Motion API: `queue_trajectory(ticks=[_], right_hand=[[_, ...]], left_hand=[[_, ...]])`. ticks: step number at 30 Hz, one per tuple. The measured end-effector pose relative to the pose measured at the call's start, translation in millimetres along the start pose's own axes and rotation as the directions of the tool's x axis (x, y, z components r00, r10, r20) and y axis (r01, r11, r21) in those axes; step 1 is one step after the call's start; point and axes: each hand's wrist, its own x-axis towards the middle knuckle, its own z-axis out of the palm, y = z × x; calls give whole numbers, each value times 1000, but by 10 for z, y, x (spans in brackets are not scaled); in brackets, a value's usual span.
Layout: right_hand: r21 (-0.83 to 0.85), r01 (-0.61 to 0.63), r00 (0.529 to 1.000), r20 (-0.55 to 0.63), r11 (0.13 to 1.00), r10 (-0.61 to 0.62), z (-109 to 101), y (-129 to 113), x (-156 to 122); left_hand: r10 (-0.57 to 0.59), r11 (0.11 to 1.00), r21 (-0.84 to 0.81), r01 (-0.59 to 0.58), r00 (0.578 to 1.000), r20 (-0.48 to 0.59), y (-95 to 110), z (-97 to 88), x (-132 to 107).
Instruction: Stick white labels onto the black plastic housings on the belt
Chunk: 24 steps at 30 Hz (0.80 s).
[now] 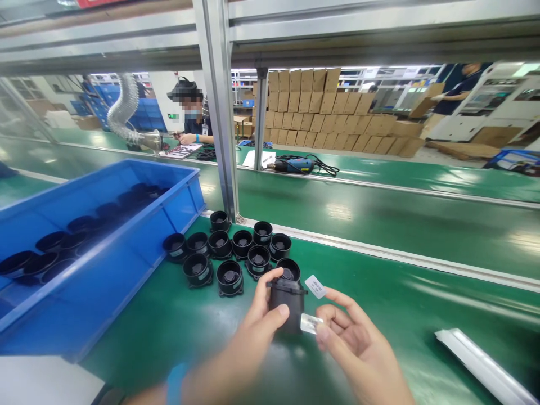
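Observation:
My left hand [261, 323] is closed around a black round plastic housing [287, 304], holding it above the green mat. My right hand [354, 337] pinches a small white label [311, 323] against the side of that housing. A second small white label [315, 286] sticks to a fingertip of the right hand. Just behind the held part, several similar black housings [231, 253] stand in a cluster on the mat.
A blue bin [126, 247] with more black housings sits at left. A white strip [485, 365] lies at right. Beyond a metal post [219, 112] run green conveyor belts with a blue tool [295, 165]; another person [194, 121] sits across, near stacked cardboard boxes [329, 107].

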Motion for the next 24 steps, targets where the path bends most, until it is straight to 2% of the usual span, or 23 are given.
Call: queue_trajectory(ticks=[5, 11, 19, 24], right_hand=[[15, 2, 1000, -13, 1000, -2, -17, -16, 16], [83, -66, 998, -11, 994, 67, 30, -22, 24], [125, -73, 993, -81, 990, 83, 69, -27, 20], [117, -71, 992, -95, 991, 83, 79, -53, 29]], left_hand=[[11, 995, -99, -17, 998, -64, 23, 31, 9], [-51, 995, -86, 49, 998, -31, -14, 10, 1], [-143, 952, -266, 151, 989, 49, 8, 38, 46], [-149, 947, -282, 155, 988, 44, 40, 35, 45]])
